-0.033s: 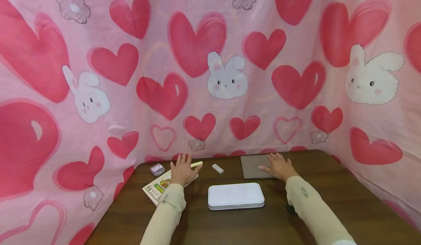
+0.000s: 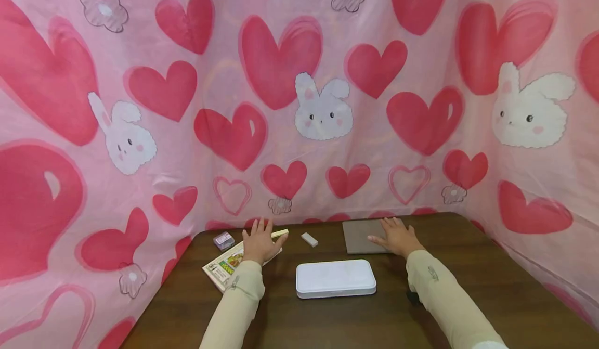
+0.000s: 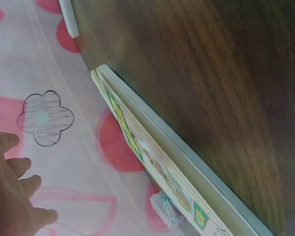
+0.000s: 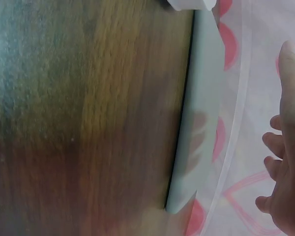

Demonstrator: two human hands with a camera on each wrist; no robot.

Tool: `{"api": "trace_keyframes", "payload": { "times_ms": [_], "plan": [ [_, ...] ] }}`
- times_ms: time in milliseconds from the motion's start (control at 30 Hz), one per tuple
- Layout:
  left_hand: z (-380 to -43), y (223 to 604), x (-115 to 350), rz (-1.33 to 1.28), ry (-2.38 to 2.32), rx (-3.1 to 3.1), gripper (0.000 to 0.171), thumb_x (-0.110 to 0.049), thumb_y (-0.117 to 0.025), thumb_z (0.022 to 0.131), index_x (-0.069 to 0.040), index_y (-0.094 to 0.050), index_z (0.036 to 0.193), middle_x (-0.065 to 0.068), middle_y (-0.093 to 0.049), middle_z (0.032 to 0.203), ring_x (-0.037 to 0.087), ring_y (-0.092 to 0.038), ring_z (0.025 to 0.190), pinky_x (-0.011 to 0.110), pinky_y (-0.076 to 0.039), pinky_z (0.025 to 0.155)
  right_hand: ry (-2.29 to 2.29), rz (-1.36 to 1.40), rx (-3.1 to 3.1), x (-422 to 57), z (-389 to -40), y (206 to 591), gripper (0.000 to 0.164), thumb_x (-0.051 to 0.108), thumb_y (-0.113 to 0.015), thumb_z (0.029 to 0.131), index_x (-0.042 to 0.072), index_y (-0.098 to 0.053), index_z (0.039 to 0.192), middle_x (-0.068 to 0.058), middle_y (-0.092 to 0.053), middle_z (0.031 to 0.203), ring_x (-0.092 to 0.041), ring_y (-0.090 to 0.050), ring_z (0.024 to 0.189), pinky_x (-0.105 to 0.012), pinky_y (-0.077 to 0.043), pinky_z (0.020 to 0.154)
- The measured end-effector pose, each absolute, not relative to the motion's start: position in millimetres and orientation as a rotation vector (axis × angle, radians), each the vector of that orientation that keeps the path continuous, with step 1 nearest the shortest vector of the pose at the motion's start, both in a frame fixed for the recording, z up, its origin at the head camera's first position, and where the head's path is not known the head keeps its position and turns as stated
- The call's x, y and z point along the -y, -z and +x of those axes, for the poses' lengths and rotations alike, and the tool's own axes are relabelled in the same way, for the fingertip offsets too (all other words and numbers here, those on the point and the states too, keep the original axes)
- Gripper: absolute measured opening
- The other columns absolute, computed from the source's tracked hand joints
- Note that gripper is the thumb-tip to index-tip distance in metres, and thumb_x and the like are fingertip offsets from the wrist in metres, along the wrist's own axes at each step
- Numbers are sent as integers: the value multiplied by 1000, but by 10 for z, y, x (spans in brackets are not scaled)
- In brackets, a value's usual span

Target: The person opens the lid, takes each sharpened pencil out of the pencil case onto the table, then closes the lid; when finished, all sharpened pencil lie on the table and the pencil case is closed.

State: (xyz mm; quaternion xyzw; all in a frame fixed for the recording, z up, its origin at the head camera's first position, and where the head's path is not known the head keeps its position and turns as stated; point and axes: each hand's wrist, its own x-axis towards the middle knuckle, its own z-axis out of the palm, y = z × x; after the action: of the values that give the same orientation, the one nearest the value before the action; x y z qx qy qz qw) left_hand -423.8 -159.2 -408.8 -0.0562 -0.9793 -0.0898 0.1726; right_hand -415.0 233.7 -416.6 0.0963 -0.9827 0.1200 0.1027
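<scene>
My left hand (image 2: pixel 259 242) is held with fingers spread above a book (image 2: pixel 220 272) that has a food picture on its cover. In the left wrist view a gap shows between this hand (image 3: pixel 14 196) and the book (image 3: pixel 152 152). On the other side, my right hand (image 2: pixel 398 237) hovers, fingers spread, over a flat grey slab (image 2: pixel 357 238). Faint finger shapes show on the slab (image 4: pixel 199 98) in the right wrist view. Neither hand holds anything. Between the forearms lies a white rounded case (image 2: pixel 335 277).
A small whitish bar (image 2: pixel 309 240) lies behind the case. Beyond the book's left side sits a small purple box (image 2: pixel 224 241). The dark wooden table (image 2: pixel 327 323) is surrounded by a pink curtain (image 2: pixel 365 21) printed with hearts and rabbits.
</scene>
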Motion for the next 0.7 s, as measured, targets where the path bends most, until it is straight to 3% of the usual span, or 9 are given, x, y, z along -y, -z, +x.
{"api": "trace_keyframes", "payload": {
  "times_ms": [233,433,567,700],
  "plan": [
    [-4158,4102,1572,-195,245,2768,78,-67,-39,85,-14,-37,142,15,-33,148,34,-27,138,66,-18,104,-469,361,2908,-2280,-4054,4198,84,63,-49,84,-2,-39,137,-25,-42,138,-45,-34,129,-67,-26,99],
    [-3946,4152,1526,-419,301,2801,78,-65,-44,85,-10,-40,140,14,-43,142,33,-38,132,58,-29,103,-593,618,2925,-2128,-3774,4294,94,64,-65,71,2,-41,137,-20,-45,138,-41,-40,127,-58,-32,101],
    [-3800,4255,1459,-698,278,2912,90,-75,-46,76,-12,-41,140,8,-48,139,28,-46,126,46,-39,101,-589,839,2943,-2037,-3610,4393,99,65,-71,63,5,-43,137,-14,-49,136,-36,-45,125,-54,-36,100],
    [-3730,4383,1376,-888,211,2981,101,-84,-49,65,-18,-39,141,1,-47,140,21,-46,127,41,-40,102,-490,936,2918,-2007,-3548,4457,96,63,-74,61,6,-47,134,-13,-53,132,-32,-50,120,-50,-40,97]
  ]
}}
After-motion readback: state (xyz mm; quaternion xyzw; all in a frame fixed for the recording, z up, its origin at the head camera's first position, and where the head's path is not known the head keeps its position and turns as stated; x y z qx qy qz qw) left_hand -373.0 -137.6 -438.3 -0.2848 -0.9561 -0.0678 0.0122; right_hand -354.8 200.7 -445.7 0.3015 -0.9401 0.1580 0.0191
